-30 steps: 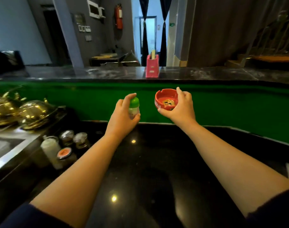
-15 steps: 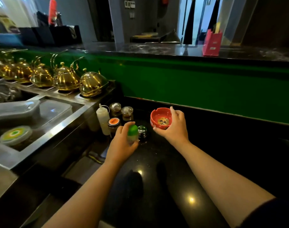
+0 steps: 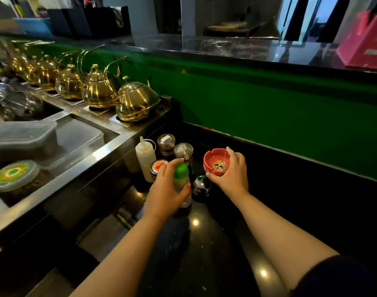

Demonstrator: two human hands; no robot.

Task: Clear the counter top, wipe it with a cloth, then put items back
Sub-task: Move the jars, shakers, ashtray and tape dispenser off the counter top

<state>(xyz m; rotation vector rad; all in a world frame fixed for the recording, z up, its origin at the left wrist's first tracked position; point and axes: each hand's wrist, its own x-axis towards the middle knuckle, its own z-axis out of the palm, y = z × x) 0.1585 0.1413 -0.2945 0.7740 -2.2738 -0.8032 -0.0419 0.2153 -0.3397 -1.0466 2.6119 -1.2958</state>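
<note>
My left hand [image 3: 166, 195] grips a small clear bottle with a green cap [image 3: 180, 179], its base at or just above the black counter top [image 3: 215, 243]. My right hand [image 3: 232, 174] holds a red ashtray [image 3: 215, 160] by its right rim, low over the counter. Both sit beside a cluster of condiments at the counter's left end: a white squeeze bottle [image 3: 145, 156], two glass jars with metal lids [image 3: 166, 143], an orange-lidded jar [image 3: 158, 168] and a dark round bottle with a shiny top [image 3: 201, 187].
A steel sink unit [image 3: 93, 168] with plastic containers [image 3: 22, 138] and a green-lidded tub [image 3: 13, 174] lies left. Several brass kettles [image 3: 136, 101] line its back. A green wall [image 3: 269, 108] rises behind, under a dark upper ledge with a pink holder [image 3: 365, 43].
The view swung left and down. Both hands moved down toward the condiment cluster, carrying the green-capped bottle and the ashtray close to the counter surface.
</note>
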